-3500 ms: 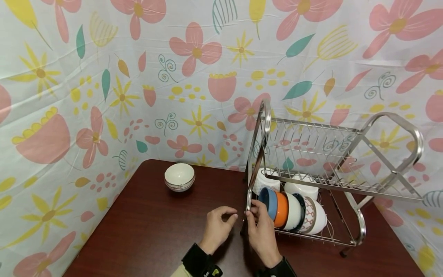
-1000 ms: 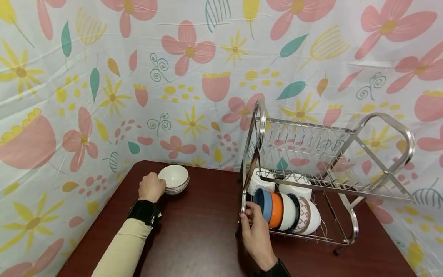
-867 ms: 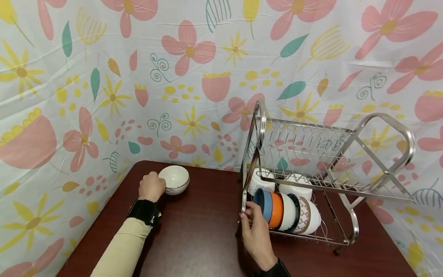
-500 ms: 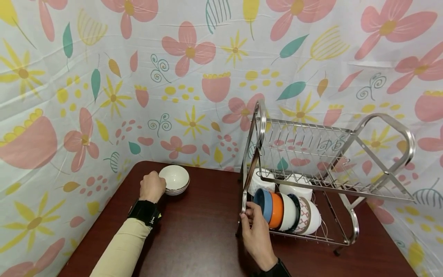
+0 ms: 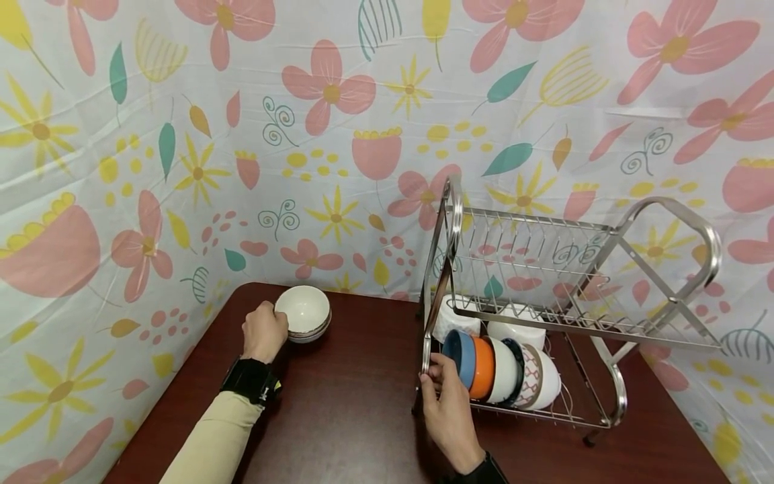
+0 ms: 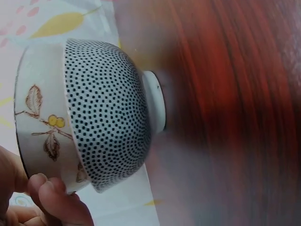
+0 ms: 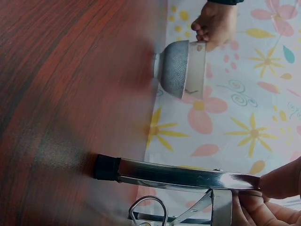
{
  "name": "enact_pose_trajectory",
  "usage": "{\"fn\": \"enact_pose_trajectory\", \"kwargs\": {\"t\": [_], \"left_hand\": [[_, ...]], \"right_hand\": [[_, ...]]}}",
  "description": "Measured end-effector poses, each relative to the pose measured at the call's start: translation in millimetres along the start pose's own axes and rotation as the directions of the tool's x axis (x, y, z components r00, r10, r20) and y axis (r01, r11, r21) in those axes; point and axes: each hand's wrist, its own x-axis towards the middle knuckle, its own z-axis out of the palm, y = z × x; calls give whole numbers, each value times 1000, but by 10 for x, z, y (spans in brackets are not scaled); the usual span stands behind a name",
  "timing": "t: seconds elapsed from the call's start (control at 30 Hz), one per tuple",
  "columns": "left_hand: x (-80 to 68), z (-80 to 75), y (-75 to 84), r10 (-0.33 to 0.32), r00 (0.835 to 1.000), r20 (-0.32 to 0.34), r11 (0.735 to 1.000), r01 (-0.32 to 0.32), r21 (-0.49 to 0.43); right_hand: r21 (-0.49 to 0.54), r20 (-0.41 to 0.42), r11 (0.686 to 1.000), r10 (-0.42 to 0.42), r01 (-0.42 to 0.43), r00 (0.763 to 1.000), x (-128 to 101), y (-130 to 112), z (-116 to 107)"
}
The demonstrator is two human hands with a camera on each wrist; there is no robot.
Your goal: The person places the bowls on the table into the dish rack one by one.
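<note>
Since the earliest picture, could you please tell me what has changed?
The left hand moved from beside the dish rack out to the white bowl and took its rim in a grip. The right hand kept holding the rack's front post; the bowls in the rack stayed put.

Setting: staged tabletop mock-up of a home kitchen corner. Evidence: flower-print cloth point(image 5: 338, 134) hung as backdrop across the whole upper frame and both sides; dark wooden table point(image 5: 351, 417) at the bottom; steel two-tier dish rack point(image 5: 580, 323) at the right, stocked with bowls point(image 5: 502, 370).
</note>
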Motion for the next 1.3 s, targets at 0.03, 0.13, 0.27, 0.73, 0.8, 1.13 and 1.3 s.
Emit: {"fn": "enact_pose_trajectory", "kwargs": {"t": [0.03, 0.13, 0.27, 0.73, 0.8, 1.13, 1.3], "left_hand": [[-10, -12, 6, 2, 1000, -2, 1000, -2, -9], [-40, -46, 41, 8, 1000, -11, 1000, -8, -29], [-88, -93, 141, 23, 999, -23, 999, -24, -35], [-405, -187, 547, 116, 991, 60, 975, -102, -198], [-454, -187, 587, 126, 990, 67, 971, -109, -215], [-729, -168, 798, 206, 978, 27, 944, -191, -267], [-842, -146, 897, 231, 973, 6, 932, -219, -288]], "right_hand": [[0, 1, 1000, 1, -1, 1000, -1, 0, 0], [2, 5, 1000, 6, -6, 1000, -3, 1, 0], [11, 8, 1000, 18, -18, 1000, -4, 7, -7], [53, 42, 997, 61, -63, 997, -3, -14, -49], [58, 41, 996, 67, -69, 997, -1, -31, -50], [54, 47, 996, 67, -69, 997, 5, -81, -80], [24, -5, 1000, 0, 0, 1000, -22, -130, -105]]}}
